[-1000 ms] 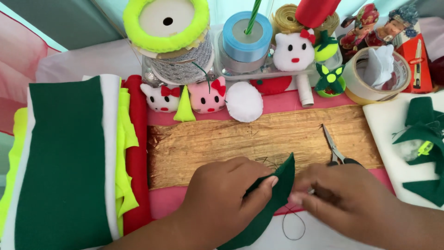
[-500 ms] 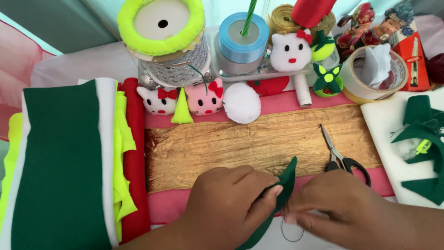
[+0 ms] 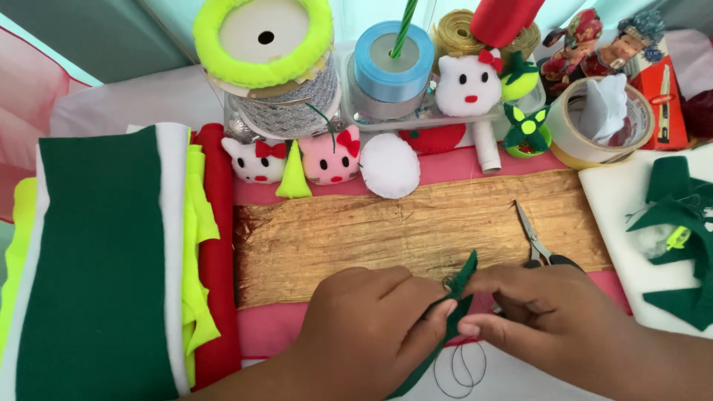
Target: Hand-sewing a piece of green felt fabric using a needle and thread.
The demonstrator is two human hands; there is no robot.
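My left hand (image 3: 368,323) and my right hand (image 3: 542,315) meet at the bottom centre, both pinching a dark green felt piece (image 3: 459,286) that stands on edge between them. Its lower end runs down under my left fingers. A loop of black thread (image 3: 460,367) lies just below the hands on the white surface. Small scissors (image 3: 536,241) rest on the golden textured mat (image 3: 371,230), right behind my right hand.
Stacked felt sheets in green (image 3: 96,260), white, yellow and red lie at left. Small felt cat faces (image 3: 328,156), a white oval (image 3: 389,165), ribbon spools (image 3: 392,63), a tape roll (image 3: 594,122) and green felt scraps (image 3: 687,223) line the back and right.
The green felt piece has turned from lying broad and slanted to standing narrow on edge. Both hands have drawn closer together around it.
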